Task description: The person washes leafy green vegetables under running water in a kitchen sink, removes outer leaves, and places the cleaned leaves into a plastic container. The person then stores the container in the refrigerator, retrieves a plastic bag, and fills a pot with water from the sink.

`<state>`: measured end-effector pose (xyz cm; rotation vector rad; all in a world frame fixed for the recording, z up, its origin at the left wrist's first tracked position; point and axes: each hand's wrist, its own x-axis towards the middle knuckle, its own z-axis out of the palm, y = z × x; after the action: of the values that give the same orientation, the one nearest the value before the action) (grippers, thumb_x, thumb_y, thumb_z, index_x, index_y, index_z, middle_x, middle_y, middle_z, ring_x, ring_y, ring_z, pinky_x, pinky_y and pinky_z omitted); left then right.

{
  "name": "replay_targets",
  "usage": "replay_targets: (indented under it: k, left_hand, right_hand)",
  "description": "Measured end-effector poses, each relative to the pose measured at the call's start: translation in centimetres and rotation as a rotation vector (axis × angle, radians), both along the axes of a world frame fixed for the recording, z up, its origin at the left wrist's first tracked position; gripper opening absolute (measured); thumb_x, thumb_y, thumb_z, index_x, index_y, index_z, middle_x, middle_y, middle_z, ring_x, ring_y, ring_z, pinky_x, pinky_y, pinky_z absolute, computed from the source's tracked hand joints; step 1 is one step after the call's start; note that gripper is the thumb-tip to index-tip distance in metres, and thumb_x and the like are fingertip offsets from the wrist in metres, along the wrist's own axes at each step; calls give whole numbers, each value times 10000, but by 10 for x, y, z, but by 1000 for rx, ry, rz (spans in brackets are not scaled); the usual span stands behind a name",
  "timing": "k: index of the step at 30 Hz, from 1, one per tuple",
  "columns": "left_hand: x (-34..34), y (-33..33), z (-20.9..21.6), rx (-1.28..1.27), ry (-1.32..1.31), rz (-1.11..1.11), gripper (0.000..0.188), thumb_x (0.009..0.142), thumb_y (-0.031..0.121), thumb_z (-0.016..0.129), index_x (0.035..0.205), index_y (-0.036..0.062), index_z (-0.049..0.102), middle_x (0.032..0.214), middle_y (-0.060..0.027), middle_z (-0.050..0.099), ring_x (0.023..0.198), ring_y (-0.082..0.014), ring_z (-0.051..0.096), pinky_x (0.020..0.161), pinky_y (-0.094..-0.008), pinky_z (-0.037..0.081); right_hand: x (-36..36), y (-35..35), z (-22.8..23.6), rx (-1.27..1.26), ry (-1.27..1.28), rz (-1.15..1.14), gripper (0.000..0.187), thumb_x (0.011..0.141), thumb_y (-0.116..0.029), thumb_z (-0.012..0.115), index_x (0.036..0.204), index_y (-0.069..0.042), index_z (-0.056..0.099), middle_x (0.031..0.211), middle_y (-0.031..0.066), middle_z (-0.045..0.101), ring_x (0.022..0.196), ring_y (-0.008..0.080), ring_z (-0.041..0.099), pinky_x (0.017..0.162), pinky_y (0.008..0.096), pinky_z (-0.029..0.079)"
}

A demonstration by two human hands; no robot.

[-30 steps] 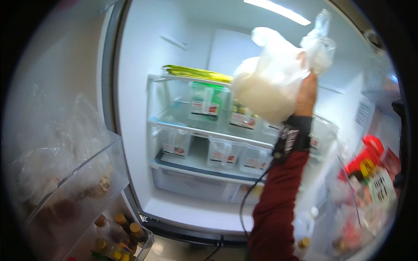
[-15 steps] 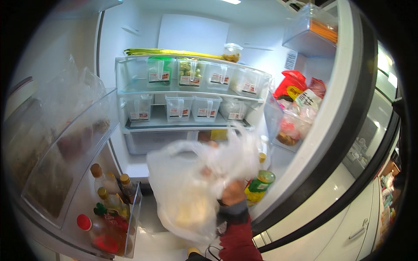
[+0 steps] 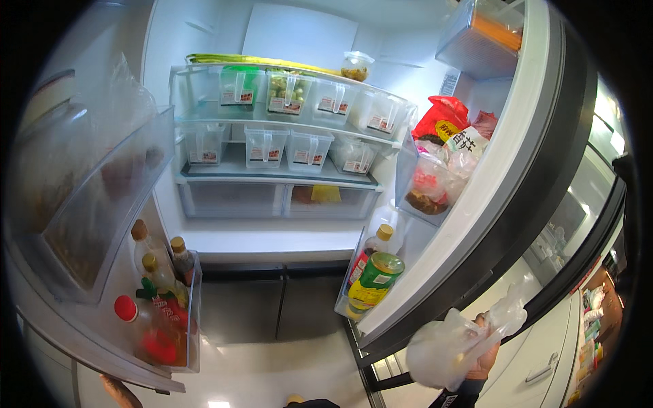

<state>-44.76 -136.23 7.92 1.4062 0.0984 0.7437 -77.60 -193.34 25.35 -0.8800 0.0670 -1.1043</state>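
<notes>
Five o'clock: right hand point(image 3: 486, 355) grasps white plastic bag point(image 3: 437, 352) by its bunched neck, presumably keeping it closed, near right fridge door point(image 3: 488, 211); left hand point(image 3: 121, 392), half-past-seven, mostly hidden under left door point(image 3: 95, 340), grip untellable.

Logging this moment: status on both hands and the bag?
Right hand: closed on white bag. Left hand: barely in view, near left door. Right door: open, beside bag.

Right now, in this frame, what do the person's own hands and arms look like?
The right hand is bare, with a dark band carrying pale markings around its wrist. The left hand shows only in part at the picture's lower edge; no sleeve, band or cable can be seen on it.
</notes>
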Motion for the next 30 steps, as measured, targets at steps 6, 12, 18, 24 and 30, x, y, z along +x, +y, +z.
replay_targets:
  k: [6, 12, 18, 24, 30]
  left_hand:
    - [-36, -52, 0, 251, 91, -79, 416, 963, 429, 367, 956, 32, 489, 796, -10, 417, 733, -119, 384, 692, -256, 333]
    - [-63, -148, 48, 222, 127, -303, 382, 749, 224, 712, 999, 21, 506, 796, -13, 482, 779, -131, 489, 729, -250, 421]
    - [-59, -232, 79, 497, 9, -461, 574, 641, 179, 775, 1115, 10, 499, 1031, -53, 499, 881, -173, 542, 751, -287, 456]
    - [4, -296, 101, 586, -175, -703, 332, 723, 137, 726, 1003, 25, 585, 1009, -87, 534, 894, -185, 549, 772, -286, 449]
    - [77, -353, 113, 601, -144, -786, 272, 799, 162, 684, 1006, 17, 583, 967, -71, 565, 872, -166, 582, 760, -284, 464]
  right_hand:
    - [-15, -83, -46, -42, 399, -223, 307, 840, -72, 531, 1140, -21, 488, 976, 84, 589, 831, 200, 577, 727, 331, 478]
    - [-8, -117, -85, -240, 528, 40, 458, 825, -110, 533, 1256, -9, 411, 1138, 115, 543, 1003, 240, 549, 876, 327, 446]
    - [23, -150, -112, -467, 750, 187, 455, 888, -208, 522, 1277, 1, 410, 1214, 123, 519, 1065, 226, 506, 908, 318, 416]
    - [99, -103, -66, -355, 533, 525, 373, 790, -23, 632, 1144, -35, 515, 1085, 61, 579, 978, 159, 554, 862, 306, 450]
    - [206, -61, -43, -691, 528, 438, 366, 773, 3, 636, 1124, -15, 533, 1082, 68, 578, 1023, 170, 541, 910, 294, 417]
